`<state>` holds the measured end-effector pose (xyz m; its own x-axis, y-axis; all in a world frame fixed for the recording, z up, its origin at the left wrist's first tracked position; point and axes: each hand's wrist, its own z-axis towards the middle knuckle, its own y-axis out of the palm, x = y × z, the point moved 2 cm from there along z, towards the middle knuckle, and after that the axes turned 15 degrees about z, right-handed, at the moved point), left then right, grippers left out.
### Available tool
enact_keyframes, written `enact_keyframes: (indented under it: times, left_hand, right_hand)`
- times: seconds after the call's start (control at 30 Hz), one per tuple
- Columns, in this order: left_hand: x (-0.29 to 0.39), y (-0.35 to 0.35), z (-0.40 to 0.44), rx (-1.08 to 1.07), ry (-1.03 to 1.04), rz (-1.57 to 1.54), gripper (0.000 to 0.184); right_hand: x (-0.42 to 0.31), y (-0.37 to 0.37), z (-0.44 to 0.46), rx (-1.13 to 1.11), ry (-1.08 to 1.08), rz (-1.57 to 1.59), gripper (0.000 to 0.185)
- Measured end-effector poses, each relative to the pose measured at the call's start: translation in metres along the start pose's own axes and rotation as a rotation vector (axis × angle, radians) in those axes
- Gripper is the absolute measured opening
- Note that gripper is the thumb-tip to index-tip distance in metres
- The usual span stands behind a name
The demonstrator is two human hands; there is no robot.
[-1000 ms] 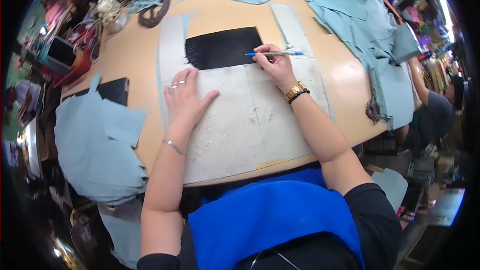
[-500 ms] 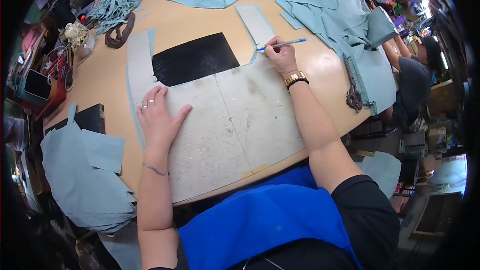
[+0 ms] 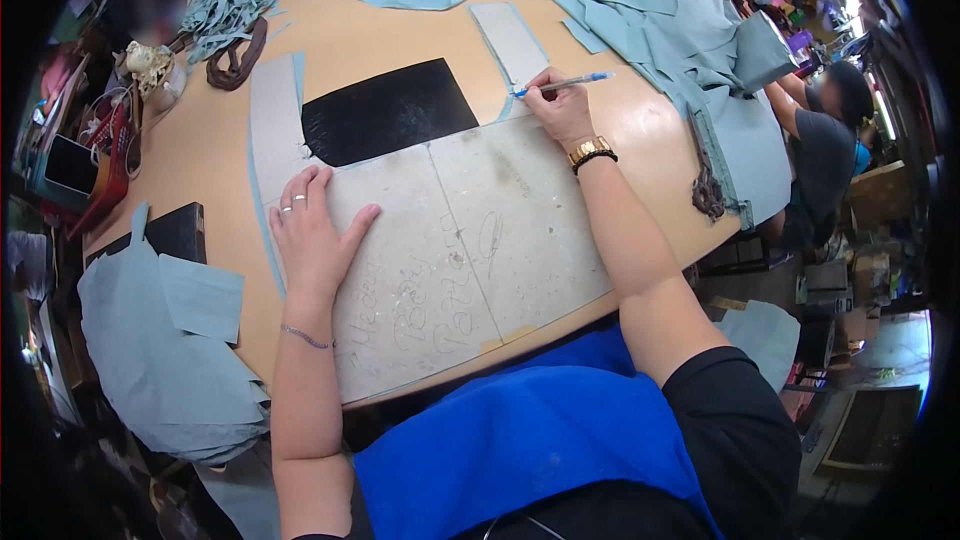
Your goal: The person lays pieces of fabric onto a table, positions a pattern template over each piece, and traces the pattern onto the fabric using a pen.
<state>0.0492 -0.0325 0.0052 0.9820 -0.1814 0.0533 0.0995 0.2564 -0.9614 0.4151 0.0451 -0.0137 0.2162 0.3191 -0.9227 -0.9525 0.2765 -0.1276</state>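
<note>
Marking on a cut-out board, seen from above. The person's left hand is lying open, fingers pointing away and thumb spread, and is pressing on the left part of the pale board. The right hand is gripping a pen, whose blue tip is pointing to the board's edge, at the foot of its right-hand strip. The board is resting on the counter, handwriting running over its face, with light-blue cloth showing along parts of its outline. A black sheet is lying between the board's two strips. Stacked blue pieces are hanging over the counter's left side; a blue heap is covering the far right, and a brown loop is lying at far left.
</note>
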Motion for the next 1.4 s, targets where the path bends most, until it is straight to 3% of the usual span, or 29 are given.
enact_keyframes:
  times: [0.27, 0.6, 0.7, 0.87, 0.93, 1.07, 1.23, 1.4]
  left_hand:
    - [0.001, -0.003, 0.001, -0.023, -0.004, 0.008, 0.072]
    - [-0.020, 0.009, 0.004, -0.012, 0.055, -0.118, 0.050]
    - [-0.023, 0.002, 0.004, 0.051, 0.034, -0.063, 0.049]
    - [-0.023, 0.004, -0.001, 0.029, -0.055, -0.019, 0.053]
    - [-0.024, 0.007, 0.000, 0.013, -0.066, -0.032, 0.054]
    - [-0.025, 0.005, 0.001, 0.009, -0.060, -0.045, 0.055]
    - [-0.025, 0.003, 0.001, 0.006, -0.055, -0.060, 0.054]
    - [-0.026, 0.004, 0.002, -0.002, -0.050, -0.049, 0.055]
  right_hand:
    - [0.009, 0.000, 0.002, -0.028, 0.009, 0.041, 0.011]
    - [0.018, -0.007, 0.010, -0.024, -0.025, -0.175, 0.009]
    - [0.018, -0.005, 0.014, 0.081, 0.117, 0.160, 0.007]
    - [-0.028, 0.092, 0.001, -0.134, 0.091, 0.431, 0.004]
    - [-0.038, 0.144, -0.008, -0.312, 0.068, 0.347, 0.007]
    - [-0.045, 0.219, -0.022, -0.413, 0.088, 0.315, 0.013]
    - [-0.050, 0.233, -0.026, -0.519, 0.051, 0.117, 0.012]
    - [-0.049, 0.236, -0.026, -0.553, 0.010, 0.141, 0.014]
